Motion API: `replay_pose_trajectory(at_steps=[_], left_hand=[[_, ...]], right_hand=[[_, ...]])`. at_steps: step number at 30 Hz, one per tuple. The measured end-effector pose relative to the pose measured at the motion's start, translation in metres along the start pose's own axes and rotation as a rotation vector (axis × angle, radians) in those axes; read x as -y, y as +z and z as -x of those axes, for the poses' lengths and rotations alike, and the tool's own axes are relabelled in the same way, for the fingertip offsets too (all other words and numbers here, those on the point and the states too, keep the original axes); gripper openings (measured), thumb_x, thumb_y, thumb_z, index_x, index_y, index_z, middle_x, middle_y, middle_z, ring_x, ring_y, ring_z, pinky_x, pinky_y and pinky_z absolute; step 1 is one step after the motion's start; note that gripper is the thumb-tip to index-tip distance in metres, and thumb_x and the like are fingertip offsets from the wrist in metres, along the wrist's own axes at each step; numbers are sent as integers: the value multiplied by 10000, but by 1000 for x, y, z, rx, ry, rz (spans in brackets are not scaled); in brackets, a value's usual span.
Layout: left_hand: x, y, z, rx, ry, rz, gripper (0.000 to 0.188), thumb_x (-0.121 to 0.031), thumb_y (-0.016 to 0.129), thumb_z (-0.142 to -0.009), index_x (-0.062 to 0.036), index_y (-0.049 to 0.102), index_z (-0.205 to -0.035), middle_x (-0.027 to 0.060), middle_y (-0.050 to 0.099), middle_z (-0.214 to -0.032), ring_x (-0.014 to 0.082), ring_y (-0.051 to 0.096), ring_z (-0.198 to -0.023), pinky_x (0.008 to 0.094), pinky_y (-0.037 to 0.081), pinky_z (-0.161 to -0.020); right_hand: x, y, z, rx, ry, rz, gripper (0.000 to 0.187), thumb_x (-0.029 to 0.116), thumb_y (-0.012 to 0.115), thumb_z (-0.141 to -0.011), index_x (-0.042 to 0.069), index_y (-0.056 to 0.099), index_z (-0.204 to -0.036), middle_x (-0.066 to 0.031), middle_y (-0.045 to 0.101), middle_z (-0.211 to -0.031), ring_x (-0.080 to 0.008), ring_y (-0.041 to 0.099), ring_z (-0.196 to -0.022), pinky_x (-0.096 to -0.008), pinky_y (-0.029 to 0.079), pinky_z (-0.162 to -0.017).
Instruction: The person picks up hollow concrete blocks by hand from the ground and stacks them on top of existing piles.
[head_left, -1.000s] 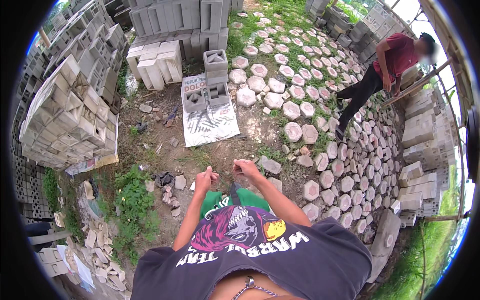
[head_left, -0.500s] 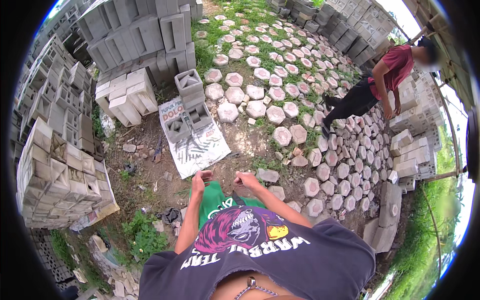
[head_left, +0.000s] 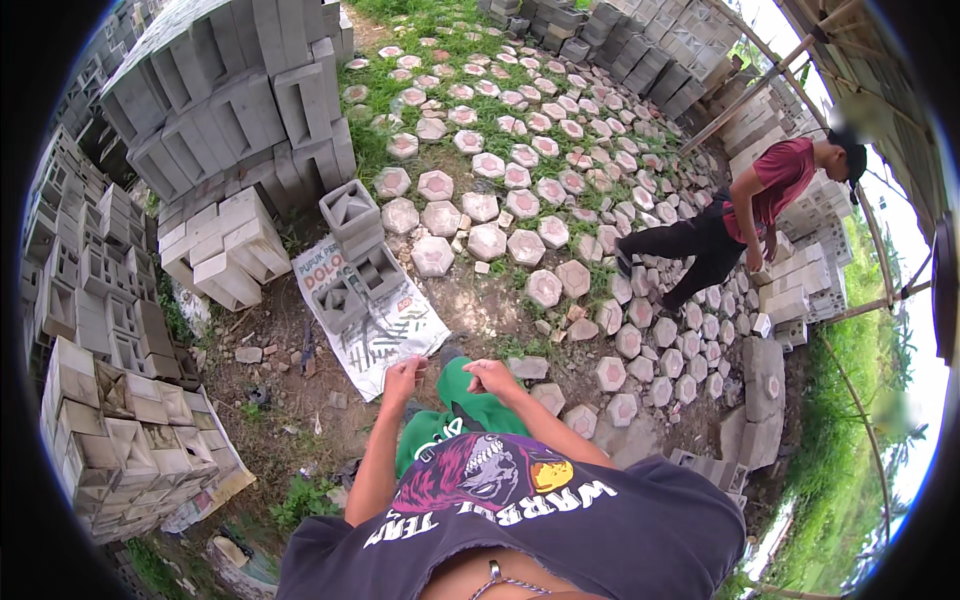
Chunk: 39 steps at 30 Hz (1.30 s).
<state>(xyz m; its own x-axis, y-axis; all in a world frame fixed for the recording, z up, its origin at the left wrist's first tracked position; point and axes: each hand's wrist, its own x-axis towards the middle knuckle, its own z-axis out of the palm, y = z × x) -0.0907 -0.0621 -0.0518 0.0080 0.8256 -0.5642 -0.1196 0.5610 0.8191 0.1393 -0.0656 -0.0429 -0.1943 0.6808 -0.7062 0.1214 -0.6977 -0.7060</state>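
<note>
My left hand (head_left: 403,378) hovers over my green shorts with its fingers loosely curled, and nothing shows in it. Level with it on the right, my right hand (head_left: 492,377) is closed in a loose fist, also with nothing visible inside. Just ahead of the left hand lies a printed white sack (head_left: 418,338) spread on the dirt. On the sack stand grey hollow concrete blocks: one (head_left: 340,304) at the left, another (head_left: 380,272) beside it, and a taller-standing one (head_left: 351,215) at the far edge. Neither hand touches them.
Stacked grey blocks (head_left: 225,115) rise at the far left; paler blocks (head_left: 130,440) are piled at the near left. Rows of hexagonal pavers (head_left: 487,242) cover the grassy ground ahead and right. A person in a red shirt (head_left: 775,185) walks among them. Concrete slabs (head_left: 763,400) lie at right.
The sack and its blocks have shifted down and left in view, nearer my hands. My left hand's fingers have curled in more. The other person has taken a step.
</note>
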Motion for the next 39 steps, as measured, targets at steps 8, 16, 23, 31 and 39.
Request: replay_pose_trajectory(at_steps=[8,16,23,31,39], left_hand=[[-16,-69,-24,-276,-60,75,307,-299,587,-901,-20,655,-1010,33,660,-898,86,587,-733,228,456,-606],[-73,-131,-8,-690,-99,319,324,-328,548,-921,-66,595,-1106,30,643,-1018,99,588,-830,255,468,-712],[-83,-141,-27,-653,-201,360,366,-354,553,-912,-62,578,-1133,42,629,-1051,128,591,-885,276,469,-749],[-115,-215,-83,-502,-288,229,414,-385,541,-908,-60,561,-1164,69,624,-1110,175,591,-957,311,461,-811],[-115,-343,-173,-353,-356,142,417,-387,557,-899,-46,568,-1139,76,636,-1071,168,595,-935,305,466,-796]], right_hand=[[92,47,-122,178,47,169,289,118,500,-855,64,589,-1124,-26,663,-840,-135,615,-773,-304,487,-701],[149,91,-194,363,-24,192,228,242,573,-905,35,655,-955,13,555,-636,-88,552,-588,-245,492,-611],[151,92,-206,238,157,134,434,410,568,-903,33,580,-689,-5,503,-561,-125,545,-546,-263,470,-552],[137,118,-257,24,213,-18,250,293,544,-908,50,595,-875,-22,592,-692,-126,574,-642,-305,485,-596],[131,183,-301,-261,233,12,186,228,550,-895,72,582,-993,-29,620,-784,-130,593,-682,-277,493,-616]])
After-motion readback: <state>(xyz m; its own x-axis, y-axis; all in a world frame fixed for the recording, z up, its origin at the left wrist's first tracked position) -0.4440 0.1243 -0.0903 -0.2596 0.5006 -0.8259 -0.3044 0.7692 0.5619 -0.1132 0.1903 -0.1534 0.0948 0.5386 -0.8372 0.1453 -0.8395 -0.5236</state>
